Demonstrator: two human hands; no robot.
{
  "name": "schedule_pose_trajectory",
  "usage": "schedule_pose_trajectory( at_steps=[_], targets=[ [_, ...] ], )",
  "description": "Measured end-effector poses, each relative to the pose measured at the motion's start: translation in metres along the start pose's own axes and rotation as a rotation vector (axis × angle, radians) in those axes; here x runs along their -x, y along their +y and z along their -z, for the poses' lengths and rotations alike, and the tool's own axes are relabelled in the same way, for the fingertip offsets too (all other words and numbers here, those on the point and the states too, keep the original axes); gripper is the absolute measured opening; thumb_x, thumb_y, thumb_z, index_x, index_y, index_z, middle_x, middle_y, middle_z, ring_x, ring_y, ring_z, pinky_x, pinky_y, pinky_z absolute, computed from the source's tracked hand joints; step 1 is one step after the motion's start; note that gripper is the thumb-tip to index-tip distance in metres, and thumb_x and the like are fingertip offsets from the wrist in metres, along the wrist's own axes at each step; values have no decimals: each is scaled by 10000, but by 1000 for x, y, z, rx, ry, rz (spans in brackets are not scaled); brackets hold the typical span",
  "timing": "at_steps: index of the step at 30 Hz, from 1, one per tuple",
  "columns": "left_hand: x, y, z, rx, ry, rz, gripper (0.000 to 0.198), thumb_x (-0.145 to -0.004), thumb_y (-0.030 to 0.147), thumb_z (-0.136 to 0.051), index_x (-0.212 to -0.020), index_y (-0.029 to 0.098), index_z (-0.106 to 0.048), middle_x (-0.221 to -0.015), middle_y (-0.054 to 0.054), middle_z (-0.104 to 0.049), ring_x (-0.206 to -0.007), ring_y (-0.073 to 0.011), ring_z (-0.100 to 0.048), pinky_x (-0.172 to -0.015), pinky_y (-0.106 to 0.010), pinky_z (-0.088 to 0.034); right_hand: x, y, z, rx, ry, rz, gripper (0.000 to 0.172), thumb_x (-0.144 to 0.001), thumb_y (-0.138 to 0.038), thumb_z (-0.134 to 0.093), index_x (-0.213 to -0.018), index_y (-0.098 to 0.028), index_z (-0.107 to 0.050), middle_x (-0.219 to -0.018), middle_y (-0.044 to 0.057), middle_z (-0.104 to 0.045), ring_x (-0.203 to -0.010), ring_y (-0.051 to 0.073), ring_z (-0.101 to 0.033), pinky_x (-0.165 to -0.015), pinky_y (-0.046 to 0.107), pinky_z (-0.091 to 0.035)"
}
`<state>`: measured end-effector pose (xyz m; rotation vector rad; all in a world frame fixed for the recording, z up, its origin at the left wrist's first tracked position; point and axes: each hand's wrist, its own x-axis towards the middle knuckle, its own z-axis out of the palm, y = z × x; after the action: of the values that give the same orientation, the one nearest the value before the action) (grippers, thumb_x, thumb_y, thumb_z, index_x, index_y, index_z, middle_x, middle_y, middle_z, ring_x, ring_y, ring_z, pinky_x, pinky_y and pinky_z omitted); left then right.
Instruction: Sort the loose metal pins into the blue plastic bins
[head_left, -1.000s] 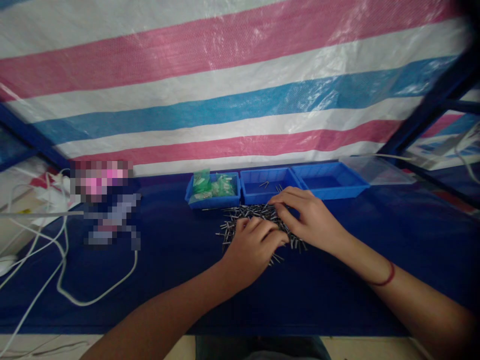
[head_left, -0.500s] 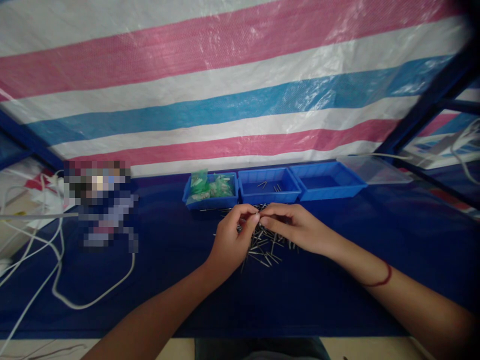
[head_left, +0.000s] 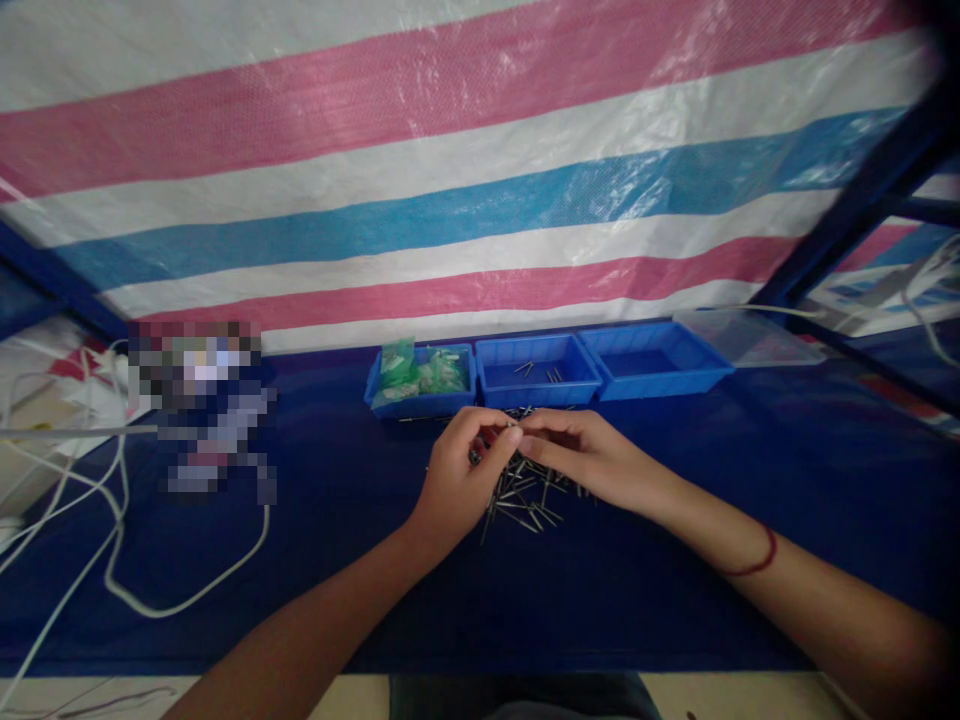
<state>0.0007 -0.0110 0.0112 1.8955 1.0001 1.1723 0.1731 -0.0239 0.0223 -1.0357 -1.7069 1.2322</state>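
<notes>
Above a loose pile of thin metal rods, my left hand and my right hand meet at the fingertips. Each is closed in a pinch, thumb against forefinger. Whatever sits between the fingertips is too small and too covered to name. The rods are dark and silvery, scattered at many angles on the blue tabletop, and my hands hide part of the pile. Just behind stands a blue bin holding a few similar short rods.
A left blue bin holds green-tinted plastic packets. A third blue bin stands on the right, near a clear plastic sheet. White cables loop across the left side. Striped sheeting hangs behind.
Both hands stay over the pile with their fingertips together. The fingers have shifted only slightly, and the right wrist has moved a touch to the left.
</notes>
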Motion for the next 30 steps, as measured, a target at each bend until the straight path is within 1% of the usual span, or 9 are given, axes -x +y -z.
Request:
schedule_pose_trajectory(
  at_steps=[4,8,11,15,19,22,24,26,30],
  targets=[
    [-1,2,1,1,3,-46,67,-870,217,-557,-896,184,-609,-857,-19,-609,-787,-134,-581,-688,-232,-444,-1,2,-1,-75,4,-38,273,-835,-424,-585,-859,-172,-687,-824,24,-664,-766,158,-596,-702,286,-467],
    [-1,3,3,-43,10,-73,104,-884,228,-546,-952,193,-617,-888,-24,-613,-779,-131,-574,-688,-237,-439,-2,3,0,-142,131,-42,248,-775,-419,-660,-845,-181,-657,-786,15,-661,-716,146,-595,-675,280,-473],
    [-1,2,4,-55,5,-68,123,-898,242,-528,-971,192,-614,-895,-28,-610,-786,-134,-577,-684,-238,-440,0,0,-1,-103,234,16,231,-773,-415,-666,-799,-191,-620,-736,4,-628,-677,137,-563,-640,271,-462],
    [-1,-2,4,-124,-50,-54,140,-914,268,-502,-947,183,-608,-867,-28,-608,-787,-141,-577,-697,-248,-441,1,-5,1,157,308,161,242,-840,-411,-594,-727,-198,-586,-681,4,-571,-647,139,-515,-612,280,-422],
    [-2,-4,8,-294,-84,-97,260,-903,289,-524,-1139,183,-552,-988,-59,-619,-924,-181,-567,-819,-308,-431,-12,-2,16,454,519,306,232,-868,-402,-560,-743,-208,-592,-716,26,-590,-666,160,-519,-635,304,-414],
    [0,-1,12,-443,-231,-228,271,-903,341,-530,-1132,208,-588,-1061,-63,-632,-1020,-213,-540,-883,-359,-385,-27,11,33,756,642,329,264,-882,-431,-530,-824,-196,-636,-785,64,-636,-748,203,-557,-720,350,-404],
    [3,2,11,-516,-358,-348,301,-893,408,-539,-1131,239,-608,-1108,-55,-637,-1059,-231,-526,-886,-377,-360,-34,21,41,964,666,286,306,-876,-458,-529,-915,-182,-655,-859,91,-660,-843,249,-570,-762,379,-375],
    [8,2,8,-569,-450,-466,354,-877,462,-547,-1168,267,-597,-1172,-47,-626,-1100,-249,-510,-888,-395,-336,-35,26,44,1076,659,261,327,-878,-457,-525,-987,-176,-651,-908,99,-666,-896,270,-564,-774,384,-357],
    [17,-4,-2,-660,-517,-621,236,-884,407,-565,-1076,287,-636,-1182,-13,-635,-1098,-239,-519,-916,-422,-282,-26,22,35,1091,598,292,265,-898,-388,-497,-986,-187,-645,-924,84,-668,-876,252,-556,-766,365,-347]
  ],
)
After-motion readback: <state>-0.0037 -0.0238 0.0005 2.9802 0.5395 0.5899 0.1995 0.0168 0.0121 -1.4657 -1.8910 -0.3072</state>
